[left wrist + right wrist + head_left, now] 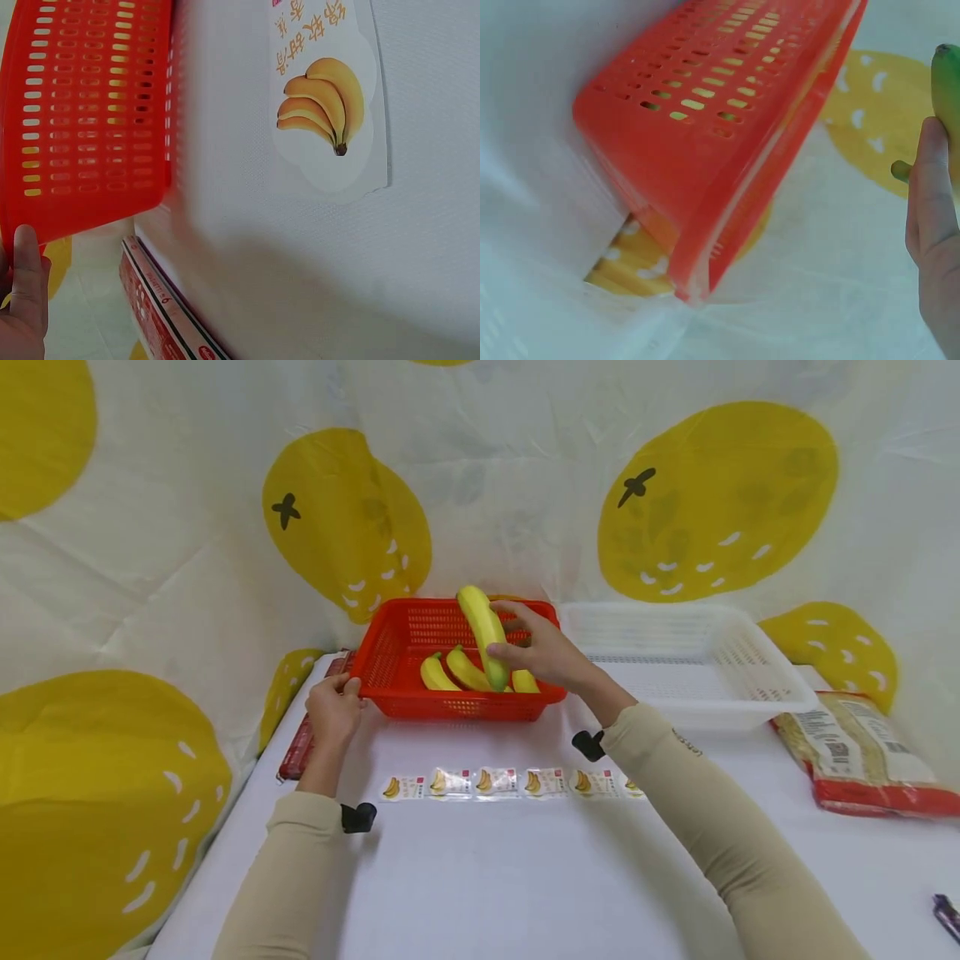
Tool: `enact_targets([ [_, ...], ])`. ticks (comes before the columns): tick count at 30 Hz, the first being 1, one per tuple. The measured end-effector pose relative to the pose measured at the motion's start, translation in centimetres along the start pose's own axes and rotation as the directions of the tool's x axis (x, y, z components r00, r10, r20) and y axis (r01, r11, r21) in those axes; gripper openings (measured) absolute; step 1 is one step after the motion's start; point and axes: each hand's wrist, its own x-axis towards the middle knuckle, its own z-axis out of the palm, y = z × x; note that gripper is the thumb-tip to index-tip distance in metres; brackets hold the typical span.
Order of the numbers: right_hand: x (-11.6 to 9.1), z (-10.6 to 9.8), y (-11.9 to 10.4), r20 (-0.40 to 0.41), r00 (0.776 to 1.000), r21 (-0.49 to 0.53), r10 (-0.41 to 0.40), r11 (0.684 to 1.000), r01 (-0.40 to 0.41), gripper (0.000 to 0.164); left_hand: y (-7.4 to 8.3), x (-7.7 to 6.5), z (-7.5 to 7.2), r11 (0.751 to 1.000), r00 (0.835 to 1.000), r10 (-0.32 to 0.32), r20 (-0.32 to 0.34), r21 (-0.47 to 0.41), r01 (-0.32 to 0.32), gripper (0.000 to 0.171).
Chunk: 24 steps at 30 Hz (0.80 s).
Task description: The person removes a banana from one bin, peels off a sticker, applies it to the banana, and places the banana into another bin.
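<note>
My right hand [553,650] holds a yellow banana [481,625] above the red plastic basket [397,704], thumb on one side and fingers on the other. The banana stands nearly upright, with its green tip low. Inside the basket lie several more bananas [467,670], partly hidden by the front wall. At the basket's front left corner, my left hand [333,708] grips the rim. The left wrist view shows a fingertip [26,244] against that corner. Only part of the held banana [949,97] appears in the right wrist view, at the edge.
A white perforated basket [780,689] stands right of the red one. Banana-printed labels [497,782] lie in a row in front. A red packet [300,752] is at the left, a red-and-clear bag [862,752] at the right. A patterned cloth hangs behind.
</note>
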Motion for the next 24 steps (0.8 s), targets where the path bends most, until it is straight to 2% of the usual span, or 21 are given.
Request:
enact_targets([
  [6,-3.0,-0.3,-0.7,0.064,0.997,0.009,-0.033,0.999,0.033,0.070,0.1,0.2,-0.1,1.000,1.000,0.001,0.001,-0.008,-0.001,0.036],
  [12,-6.5,0.4,-0.2,0.121,0.990,0.043,-0.074,0.997,0.069,0.068,0.1,-0.1,-0.5,1.000,1.000,-0.024,0.006,-0.013,0.024,0.038],
  [18,-10.4,1.3,1.6,0.191,0.978,0.061,-0.086,0.995,0.076,0.068,0.0,-0.2,-0.5,1.000,1.000,-0.021,0.020,-0.008,0.021,0.039],
  [24,-13.8,3.0,4.1,0.237,0.970,0.064,-0.051,0.997,0.037,0.064,0.1,-0.1,-0.2,0.999,0.998,-0.048,0.027,-0.003,0.049,0.041],
])
